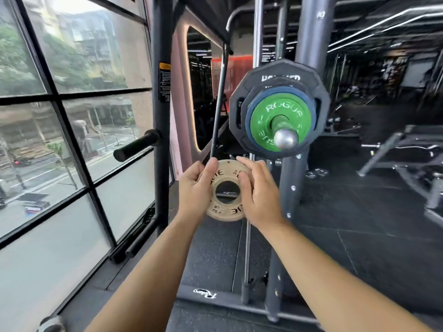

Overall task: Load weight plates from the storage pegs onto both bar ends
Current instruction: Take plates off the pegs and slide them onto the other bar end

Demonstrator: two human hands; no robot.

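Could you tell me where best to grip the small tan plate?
Grip the tan plate by its rim, left hand and right hand from opposite sides: it is a thin disc, and its centre hole must stay clear for the bar end.

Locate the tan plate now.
Head view, centre: the tan plate is held between the left hand and right hand, just below and left of the green plate on the bar end.

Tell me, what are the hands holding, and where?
A small tan weight plate, by its rim: left hand on the left edge, right hand on the right edge.
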